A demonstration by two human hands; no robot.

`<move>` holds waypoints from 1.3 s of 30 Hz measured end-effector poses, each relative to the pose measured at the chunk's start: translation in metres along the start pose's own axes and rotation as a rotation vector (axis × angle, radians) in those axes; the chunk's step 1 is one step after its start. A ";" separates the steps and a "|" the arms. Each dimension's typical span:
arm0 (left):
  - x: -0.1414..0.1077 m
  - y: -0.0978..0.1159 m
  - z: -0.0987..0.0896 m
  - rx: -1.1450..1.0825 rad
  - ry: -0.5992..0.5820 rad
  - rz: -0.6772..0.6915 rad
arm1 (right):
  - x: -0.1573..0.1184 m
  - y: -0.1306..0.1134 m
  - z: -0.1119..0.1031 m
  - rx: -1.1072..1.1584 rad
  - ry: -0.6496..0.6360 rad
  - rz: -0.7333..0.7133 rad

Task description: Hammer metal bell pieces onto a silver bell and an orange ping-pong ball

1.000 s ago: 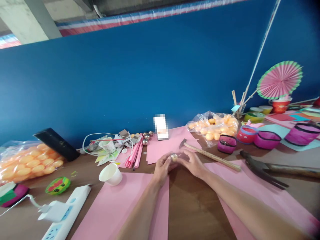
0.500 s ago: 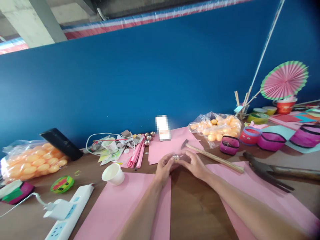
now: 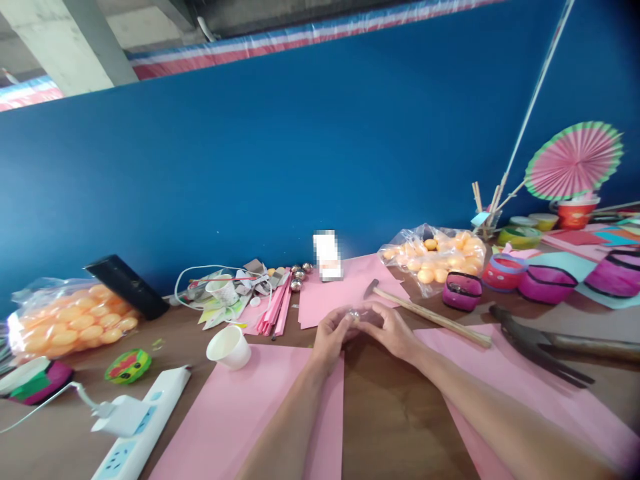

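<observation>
Between my two hands is a small shiny silvery ball, held above the table by the fingertips. My left hand pinches it from the left with thumb and fingers. From the other side, the thumb and forefinger of my right hand close on it. The ball's lower part is covered by the fingers. Similar shiny balls lie in a small group behind, beside a stack of pink paper strips. A small hammer with a wooden handle rests just right of my hands.
Pink sheets lie on the brown table. A white paper cup stands at left, near a power strip. Bags of orange balls sit on both sides. A claw hammer, magenta pouches and a paper fan are at right.
The whole view has shifted slightly, so things appear a little further right. Both hands keep hold of the silvery ball, with only slight finger movement.
</observation>
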State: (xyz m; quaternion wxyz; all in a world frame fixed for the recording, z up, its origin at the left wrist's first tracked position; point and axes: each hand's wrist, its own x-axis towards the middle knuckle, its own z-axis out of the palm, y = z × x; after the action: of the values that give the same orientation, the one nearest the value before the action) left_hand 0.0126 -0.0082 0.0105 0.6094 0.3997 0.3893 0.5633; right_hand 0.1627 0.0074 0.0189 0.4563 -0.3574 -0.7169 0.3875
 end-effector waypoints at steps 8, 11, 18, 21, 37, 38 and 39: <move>0.002 -0.002 -0.003 -0.063 0.011 -0.010 | 0.001 0.004 0.000 -0.098 0.043 -0.008; 0.005 -0.002 -0.007 -0.162 0.066 -0.035 | 0.004 0.013 -0.005 -0.232 0.158 -0.037; 0.009 0.000 -0.015 -0.299 0.104 -0.052 | 0.006 0.033 -0.018 -0.620 0.163 -0.146; 0.009 0.000 -0.014 -0.298 0.100 -0.054 | 0.004 0.026 -0.016 -0.673 0.036 -0.194; 0.008 0.000 -0.013 -0.291 0.098 -0.071 | 0.003 0.021 -0.009 -0.745 -0.108 -0.204; 0.009 0.000 -0.013 -0.292 0.093 -0.073 | 0.003 0.021 -0.009 -0.750 -0.110 -0.202; 0.009 0.000 -0.013 -0.293 0.087 -0.073 | 0.003 0.020 -0.008 -0.753 -0.111 -0.201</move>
State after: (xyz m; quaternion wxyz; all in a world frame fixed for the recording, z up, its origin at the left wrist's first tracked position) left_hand 0.0013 0.0010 0.0050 0.6637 0.2673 0.3432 0.6084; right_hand 0.1728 0.0206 0.0043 0.2896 -0.4060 -0.8640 0.0695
